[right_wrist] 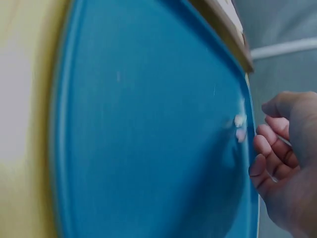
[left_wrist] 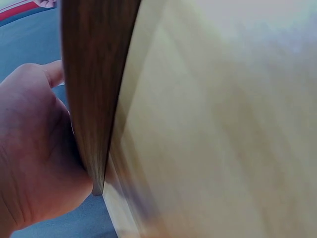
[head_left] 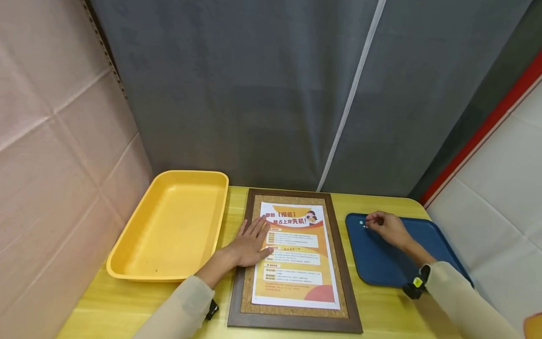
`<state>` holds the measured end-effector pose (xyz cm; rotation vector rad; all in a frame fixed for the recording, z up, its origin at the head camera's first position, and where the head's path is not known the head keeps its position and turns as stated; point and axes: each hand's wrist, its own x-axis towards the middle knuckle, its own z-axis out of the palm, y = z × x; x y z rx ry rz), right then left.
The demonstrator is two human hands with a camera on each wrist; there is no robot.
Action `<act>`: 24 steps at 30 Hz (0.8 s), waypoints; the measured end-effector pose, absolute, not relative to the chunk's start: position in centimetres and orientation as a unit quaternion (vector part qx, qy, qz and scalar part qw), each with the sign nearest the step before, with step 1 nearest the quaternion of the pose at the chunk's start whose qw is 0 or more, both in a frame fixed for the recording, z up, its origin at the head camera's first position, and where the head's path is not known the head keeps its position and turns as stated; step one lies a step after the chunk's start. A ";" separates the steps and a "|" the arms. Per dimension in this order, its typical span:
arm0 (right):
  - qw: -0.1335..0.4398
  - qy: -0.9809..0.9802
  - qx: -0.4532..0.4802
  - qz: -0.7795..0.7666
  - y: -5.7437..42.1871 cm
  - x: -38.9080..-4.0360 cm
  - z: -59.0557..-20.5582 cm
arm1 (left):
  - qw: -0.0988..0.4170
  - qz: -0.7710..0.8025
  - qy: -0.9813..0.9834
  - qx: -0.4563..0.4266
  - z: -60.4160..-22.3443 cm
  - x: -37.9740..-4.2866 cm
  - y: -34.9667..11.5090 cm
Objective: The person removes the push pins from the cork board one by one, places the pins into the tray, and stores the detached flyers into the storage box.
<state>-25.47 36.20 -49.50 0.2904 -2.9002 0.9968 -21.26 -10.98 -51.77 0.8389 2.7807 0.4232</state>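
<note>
In the head view my left hand [head_left: 250, 242] lies flat with straight fingers across the left side of a printed paper sheet [head_left: 311, 278] and the brown frame [head_left: 296, 322] of a cork board [head_left: 336, 254]. The left wrist view has that hand [left_wrist: 42, 144] against the frame's side [left_wrist: 94, 84]. Over the far left part of the blue tray [head_left: 372, 268], my right hand [head_left: 389, 230] has curled fingers, thumb close to the index finger. Small white and pink pieces [right_wrist: 239, 121] lie on the tray beside its fingertips. I cannot tell whether the fingertips pinch one.
A yellow tray [head_left: 169, 226] stands left of the board on the wooden table [head_left: 381, 310]. Behind the table hangs a grey curtain [head_left: 237, 103]. Pale walls rise at left and right, and an orange-yellow thing [head_left: 533, 326] shows at the lower right corner.
</note>
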 end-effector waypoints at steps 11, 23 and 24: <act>-0.018 -0.913 0.115 0.391 31.7 -23.9 -47.8 | 0.074 0.163 0.946 0.270 -50.3 -20.8 -10.7; -0.072 -0.877 0.102 0.464 26.8 -22.0 -46.7 | 0.041 0.317 0.923 0.213 -49.0 -20.4 -9.7; -0.078 -0.873 0.094 0.472 26.5 -21.9 -46.6 | 0.042 0.341 0.916 0.206 -48.9 -20.3 -9.5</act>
